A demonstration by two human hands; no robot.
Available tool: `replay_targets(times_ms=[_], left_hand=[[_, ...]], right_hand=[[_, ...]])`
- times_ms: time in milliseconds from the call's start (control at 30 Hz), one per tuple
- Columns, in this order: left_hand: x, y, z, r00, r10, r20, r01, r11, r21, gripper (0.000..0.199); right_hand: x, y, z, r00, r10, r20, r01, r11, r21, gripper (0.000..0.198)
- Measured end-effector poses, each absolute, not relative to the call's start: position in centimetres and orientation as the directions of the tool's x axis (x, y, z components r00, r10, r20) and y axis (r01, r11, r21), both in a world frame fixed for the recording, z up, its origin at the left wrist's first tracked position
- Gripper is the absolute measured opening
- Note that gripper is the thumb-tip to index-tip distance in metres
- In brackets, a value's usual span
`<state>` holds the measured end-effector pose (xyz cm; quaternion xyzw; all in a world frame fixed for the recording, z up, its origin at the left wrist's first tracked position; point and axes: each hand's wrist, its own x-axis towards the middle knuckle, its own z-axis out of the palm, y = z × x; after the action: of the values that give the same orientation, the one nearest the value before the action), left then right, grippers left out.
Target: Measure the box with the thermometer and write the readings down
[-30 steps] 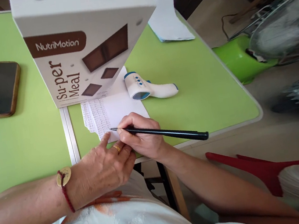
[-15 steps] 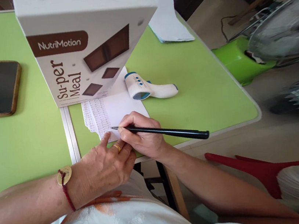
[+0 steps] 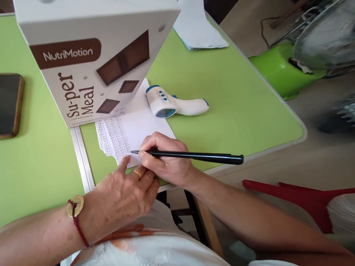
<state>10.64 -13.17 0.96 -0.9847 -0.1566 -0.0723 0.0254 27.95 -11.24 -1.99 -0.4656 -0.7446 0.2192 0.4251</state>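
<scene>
The sheets [image 3: 145, 126] could have skidded or twisted under the pen [image 3: 197, 155] if the left hand [image 3: 123, 193] had lifted or slackened at their near edge. The hands met side by side, so one nudging the other might have jogged a stroke. The right hand [image 3: 166, 158] pinched the pen near its tip, its barrel slanting rightward over the fingers. The left fingers lay loosely extended, gripping nothing, the index reaching to the written rows. The sheets lay beneath and just beyond both hands' fingertips, with the thermometer gun [image 3: 163, 102] and box [image 3: 84, 71] farther off. Whether the nib touched paper was too small to tell.
</scene>
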Motion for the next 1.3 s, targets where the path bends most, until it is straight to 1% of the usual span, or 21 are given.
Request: replay_targets(times_ms=[133,400,533,733,933,1300], left_hand=[[10.64,-13.15,0.86,0.939,0.309,0.153,0.318,-0.947,-0.036,0.035],[10.72,-13.28,0.73,0.933,0.312,0.179,0.319,-0.948,-0.01,0.027],[10.7,-13.26,0.81,0.934,0.314,0.168,0.318,-0.948,0.002,0.028],[10.64,-13.11,0.96,0.942,0.305,0.14,0.31,-0.951,-0.011,0.03],[10.67,-13.13,0.95,0.939,0.306,0.158,0.314,-0.949,-0.025,0.03],[10.48,-12.97,1.01,0.944,0.296,0.143,0.301,-0.953,-0.013,0.031]], right_hand=[[27.95,-11.19,-1.94,-0.176,0.882,0.438,0.512,0.462,-0.725,0.013],[27.96,-11.28,-1.97,-0.202,0.885,0.419,0.499,0.461,-0.734,0.014],[28.0,-11.29,-1.98,-0.214,0.887,0.41,0.489,0.461,-0.74,0.014],[27.94,-11.22,-1.83,-0.152,0.9,0.409,0.517,0.425,-0.743,0.013],[27.9,-11.3,-1.93,-0.178,0.902,0.393,0.521,0.425,-0.74,0.013],[27.96,-11.22,-2.03,-0.178,0.906,0.383,0.511,0.418,-0.751,0.013]])
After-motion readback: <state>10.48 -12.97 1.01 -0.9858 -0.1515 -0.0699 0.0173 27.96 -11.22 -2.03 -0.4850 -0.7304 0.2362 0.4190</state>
